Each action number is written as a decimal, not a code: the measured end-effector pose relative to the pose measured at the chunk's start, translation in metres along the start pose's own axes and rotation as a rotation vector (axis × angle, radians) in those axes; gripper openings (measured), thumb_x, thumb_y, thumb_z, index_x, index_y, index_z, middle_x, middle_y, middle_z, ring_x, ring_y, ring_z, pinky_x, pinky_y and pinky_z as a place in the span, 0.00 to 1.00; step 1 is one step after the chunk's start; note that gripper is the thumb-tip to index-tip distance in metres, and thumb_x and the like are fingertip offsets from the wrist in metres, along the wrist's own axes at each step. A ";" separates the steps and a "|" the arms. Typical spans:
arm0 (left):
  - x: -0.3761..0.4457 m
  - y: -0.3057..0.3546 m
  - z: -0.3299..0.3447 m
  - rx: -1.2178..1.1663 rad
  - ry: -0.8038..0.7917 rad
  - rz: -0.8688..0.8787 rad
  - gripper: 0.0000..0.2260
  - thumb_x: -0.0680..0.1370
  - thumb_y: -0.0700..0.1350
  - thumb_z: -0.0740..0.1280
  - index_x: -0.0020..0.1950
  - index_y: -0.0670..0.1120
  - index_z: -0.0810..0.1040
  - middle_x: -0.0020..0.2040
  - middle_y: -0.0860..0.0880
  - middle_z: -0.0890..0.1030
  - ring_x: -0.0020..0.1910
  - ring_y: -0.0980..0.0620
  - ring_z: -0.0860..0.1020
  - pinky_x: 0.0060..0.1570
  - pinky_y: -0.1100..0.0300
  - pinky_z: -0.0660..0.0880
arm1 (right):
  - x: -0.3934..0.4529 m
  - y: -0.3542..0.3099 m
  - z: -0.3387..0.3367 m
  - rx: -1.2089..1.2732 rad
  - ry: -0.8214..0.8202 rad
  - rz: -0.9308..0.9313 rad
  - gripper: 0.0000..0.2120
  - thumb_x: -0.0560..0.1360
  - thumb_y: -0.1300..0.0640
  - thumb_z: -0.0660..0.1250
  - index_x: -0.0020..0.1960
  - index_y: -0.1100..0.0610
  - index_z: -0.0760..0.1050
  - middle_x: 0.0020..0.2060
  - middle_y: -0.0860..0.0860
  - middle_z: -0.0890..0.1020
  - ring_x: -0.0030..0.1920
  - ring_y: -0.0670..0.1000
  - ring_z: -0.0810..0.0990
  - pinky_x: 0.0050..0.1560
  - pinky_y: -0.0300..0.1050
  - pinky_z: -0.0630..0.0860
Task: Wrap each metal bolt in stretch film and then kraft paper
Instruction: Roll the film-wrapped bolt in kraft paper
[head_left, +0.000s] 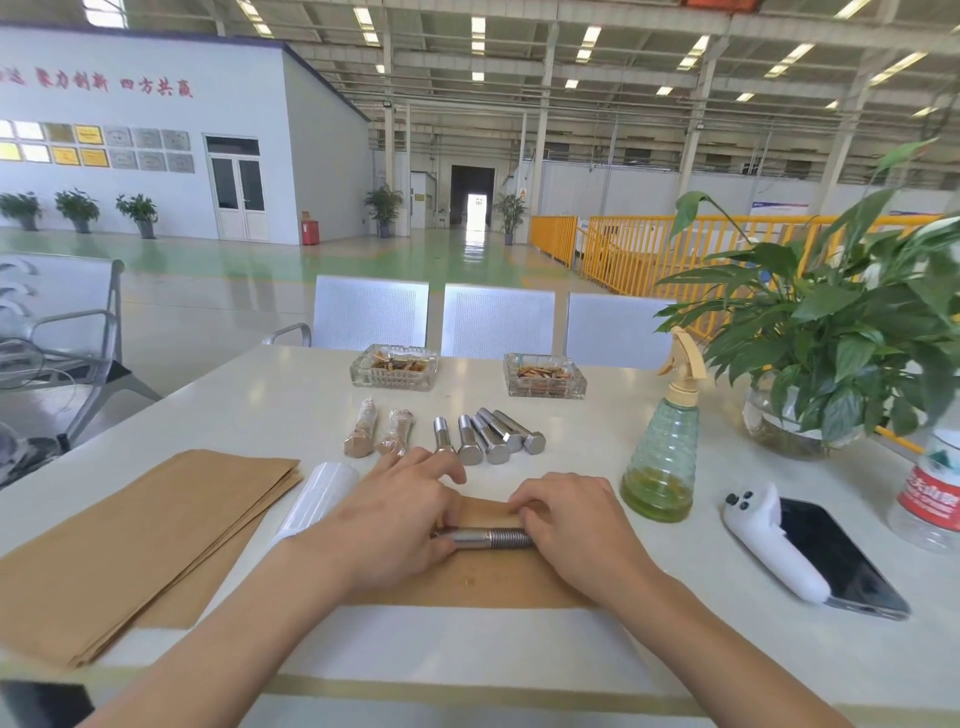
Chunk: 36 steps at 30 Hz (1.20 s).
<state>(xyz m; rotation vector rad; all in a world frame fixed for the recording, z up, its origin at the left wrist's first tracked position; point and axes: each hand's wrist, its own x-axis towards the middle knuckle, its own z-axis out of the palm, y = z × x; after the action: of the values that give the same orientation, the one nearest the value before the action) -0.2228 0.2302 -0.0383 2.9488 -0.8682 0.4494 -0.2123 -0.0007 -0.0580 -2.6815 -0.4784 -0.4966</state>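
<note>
Lying across a kraft paper sheet (498, 582) at lower centre, the bolt (493, 538) is pinned at both ends so it rolls squarely; the left hand (395, 525) curls closed over the head end; the right hand (571, 525) presses half-closed fingers on the threads and the paper's far edge; five bare bolts (488, 439) wait just above, beside two wrapped bolts (376, 434); the stretch film roll (322, 499) and spare paper stack (140, 535) sit left, within reach.

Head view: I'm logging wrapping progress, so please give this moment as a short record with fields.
bolt in hand: bolt lying on a kraft sheet, threads showing
left hand: left hand on the bolt's head end
right hand: right hand on the threaded end
wrapped bolts: two wrapped bolts
bare bolts waiting: bare bolts, about five
supplies: film roll, kraft stack
</note>
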 end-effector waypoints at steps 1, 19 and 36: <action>0.000 0.000 0.000 0.015 -0.004 0.000 0.09 0.77 0.58 0.68 0.52 0.56 0.81 0.71 0.60 0.67 0.70 0.55 0.64 0.69 0.55 0.61 | -0.001 0.000 0.000 0.003 0.006 -0.004 0.10 0.79 0.53 0.65 0.55 0.42 0.83 0.49 0.42 0.84 0.54 0.45 0.79 0.61 0.47 0.69; -0.006 0.005 0.003 -0.051 0.092 0.007 0.06 0.77 0.49 0.65 0.52 0.59 0.75 0.42 0.60 0.72 0.46 0.58 0.73 0.39 0.59 0.66 | -0.035 0.008 0.004 0.032 0.140 -0.199 0.08 0.77 0.54 0.72 0.53 0.42 0.86 0.48 0.36 0.84 0.52 0.45 0.78 0.53 0.43 0.71; 0.004 0.007 0.001 -0.168 -0.003 -0.068 0.08 0.79 0.54 0.67 0.57 0.58 0.78 0.53 0.59 0.75 0.54 0.57 0.74 0.52 0.57 0.73 | -0.048 0.008 0.005 -0.090 0.130 -0.323 0.05 0.74 0.51 0.73 0.48 0.42 0.84 0.47 0.38 0.78 0.47 0.45 0.75 0.45 0.43 0.73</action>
<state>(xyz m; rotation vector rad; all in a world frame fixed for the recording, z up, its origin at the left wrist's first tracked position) -0.2228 0.2220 -0.0385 2.8155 -0.7620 0.3505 -0.2502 -0.0185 -0.0842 -2.6437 -0.8762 -0.7951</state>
